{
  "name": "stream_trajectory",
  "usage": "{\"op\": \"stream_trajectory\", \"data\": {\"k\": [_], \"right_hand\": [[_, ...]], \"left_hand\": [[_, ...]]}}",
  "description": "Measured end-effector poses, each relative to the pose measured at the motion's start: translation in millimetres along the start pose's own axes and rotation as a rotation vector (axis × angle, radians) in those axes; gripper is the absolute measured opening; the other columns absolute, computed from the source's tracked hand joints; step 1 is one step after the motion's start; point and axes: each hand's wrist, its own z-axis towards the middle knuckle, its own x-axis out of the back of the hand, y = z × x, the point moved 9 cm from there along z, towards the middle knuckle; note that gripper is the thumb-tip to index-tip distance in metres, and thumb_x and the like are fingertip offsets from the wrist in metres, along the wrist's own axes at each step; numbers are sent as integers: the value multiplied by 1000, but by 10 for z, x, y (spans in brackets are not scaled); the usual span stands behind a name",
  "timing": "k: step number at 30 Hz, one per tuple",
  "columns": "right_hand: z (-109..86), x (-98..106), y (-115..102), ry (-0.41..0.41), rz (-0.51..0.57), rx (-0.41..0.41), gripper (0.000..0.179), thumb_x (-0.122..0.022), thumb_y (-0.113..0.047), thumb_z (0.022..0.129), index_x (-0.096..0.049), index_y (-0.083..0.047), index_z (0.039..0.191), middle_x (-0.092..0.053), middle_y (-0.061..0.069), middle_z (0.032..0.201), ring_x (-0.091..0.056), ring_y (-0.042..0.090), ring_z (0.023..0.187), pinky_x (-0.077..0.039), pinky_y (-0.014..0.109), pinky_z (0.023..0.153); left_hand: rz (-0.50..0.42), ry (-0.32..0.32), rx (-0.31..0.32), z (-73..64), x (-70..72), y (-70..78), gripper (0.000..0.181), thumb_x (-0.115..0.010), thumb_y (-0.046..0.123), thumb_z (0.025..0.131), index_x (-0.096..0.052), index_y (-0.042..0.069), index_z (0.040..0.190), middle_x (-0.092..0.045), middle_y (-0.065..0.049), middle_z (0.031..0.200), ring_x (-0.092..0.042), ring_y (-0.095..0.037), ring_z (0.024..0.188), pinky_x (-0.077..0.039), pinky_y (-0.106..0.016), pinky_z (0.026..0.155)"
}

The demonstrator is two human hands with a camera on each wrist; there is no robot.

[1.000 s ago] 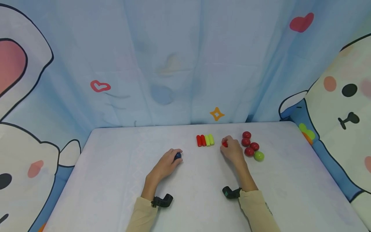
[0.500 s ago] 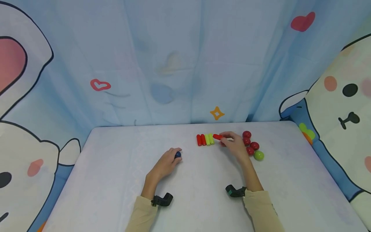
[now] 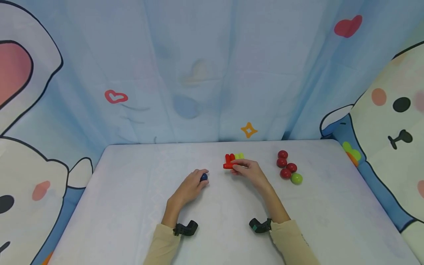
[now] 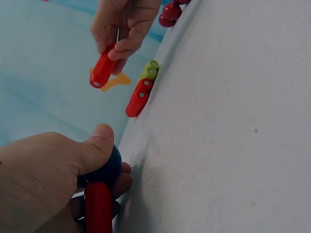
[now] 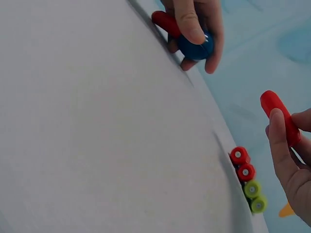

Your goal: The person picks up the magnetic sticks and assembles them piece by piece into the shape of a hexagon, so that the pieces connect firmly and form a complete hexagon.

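My left hand rests low over the table and grips a dark blue ball. Below the ball, in the left wrist view, a red rod is also held in that hand. Between thumb and fingers my right hand pinches another red rod, raised off the table. Just behind it stands a row of short rods: red ones and yellow-green ones, side by side. In the head view the raised rod and the fingers partly cover this row.
Several dark red balls and one green ball lie grouped to the right of the right hand. The white-covered table ends at a light blue printed curtain behind.
The right hand has lifted a red rod from near the red balls and carried it left, in front of the rod row. The left hand has stayed where it was.
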Motion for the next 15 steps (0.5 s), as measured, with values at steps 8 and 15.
{"op": "stream_trajectory", "data": {"k": [8, 15], "right_hand": [[-39, -422, -73, -124, -97, 93, 31, -60, -18, 95, -64, 0, 121, -73, 15, 96, -72, 20, 85, -56, 26, 86], [-51, -549, -75, -157, -93, 112, 30, -59, -15, 96, -64, 1, 121, -73, 17, 98, -72, 20, 83, -57, 29, 87]], "left_hand": [[3, -16, 9, 4, -8, -2, 42, -49, 29, 102, -45, 14, 140, -55, -10, 128, -54, -25, 117, -46, -45, 102], [2, -10, 0, 0, -1, 3, 43, -51, 29, 101, -45, 13, 140, -55, -11, 128, -54, -25, 117, -46, -45, 103]]}}
